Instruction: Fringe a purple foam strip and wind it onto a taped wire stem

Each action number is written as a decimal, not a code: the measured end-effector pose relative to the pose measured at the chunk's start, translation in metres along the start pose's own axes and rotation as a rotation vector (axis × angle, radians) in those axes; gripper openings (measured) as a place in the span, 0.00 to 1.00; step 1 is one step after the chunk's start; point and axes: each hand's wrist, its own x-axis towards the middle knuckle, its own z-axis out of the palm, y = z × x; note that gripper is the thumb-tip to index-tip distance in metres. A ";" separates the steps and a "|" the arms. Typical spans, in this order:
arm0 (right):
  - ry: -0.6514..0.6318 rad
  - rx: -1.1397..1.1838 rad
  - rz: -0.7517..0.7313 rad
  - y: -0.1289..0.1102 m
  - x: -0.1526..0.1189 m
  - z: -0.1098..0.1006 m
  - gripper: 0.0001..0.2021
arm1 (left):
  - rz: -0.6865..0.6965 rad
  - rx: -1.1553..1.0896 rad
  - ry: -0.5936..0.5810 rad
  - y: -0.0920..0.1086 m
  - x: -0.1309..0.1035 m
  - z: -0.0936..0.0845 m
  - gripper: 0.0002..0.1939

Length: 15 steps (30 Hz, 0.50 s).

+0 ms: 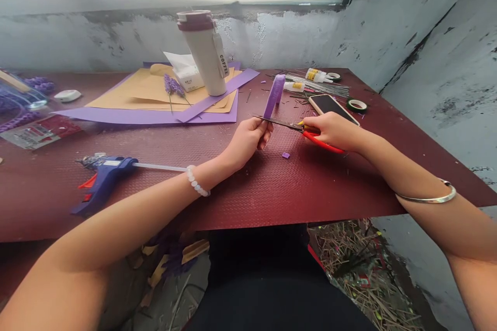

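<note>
Pinched in my left hand [248, 139] is the lower end of a purple paper strip [274, 96], which stands up and curls over at its top. My right hand [330, 128] is closed round the red handles of a pair of scissors [324, 143]. Their dark blades reach left across the strip's lower end, right at my left fingertips. Whether the blades are parted is too small to tell. A small purple paper scrap [286, 155] lies on the table below my hands.
Behind stand a coffee cup [204, 54] and a tissue pack [187, 73] on tan and purple paper sheets [147, 117]. A blue glue gun [111, 178] lies left. To the right are a phone [334, 107], green tape [356, 105], glue bottles [316, 75] and thin wires [330, 88].
</note>
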 end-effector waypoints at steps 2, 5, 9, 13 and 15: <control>-0.027 0.024 -0.009 -0.001 0.000 -0.001 0.14 | -0.006 -0.006 0.001 0.000 0.000 0.000 0.18; -0.059 0.055 -0.014 0.000 0.000 -0.002 0.13 | 0.002 -0.034 -0.017 -0.001 -0.001 -0.001 0.17; -0.092 0.112 -0.025 0.005 0.001 -0.003 0.10 | 0.037 -0.108 -0.071 -0.001 -0.001 -0.002 0.17; -0.120 0.204 -0.030 0.010 -0.001 -0.005 0.10 | 0.065 -0.180 -0.129 0.000 -0.002 -0.003 0.16; -0.125 0.235 -0.015 0.010 -0.003 -0.006 0.13 | 0.072 -0.195 -0.142 0.000 -0.002 -0.003 0.15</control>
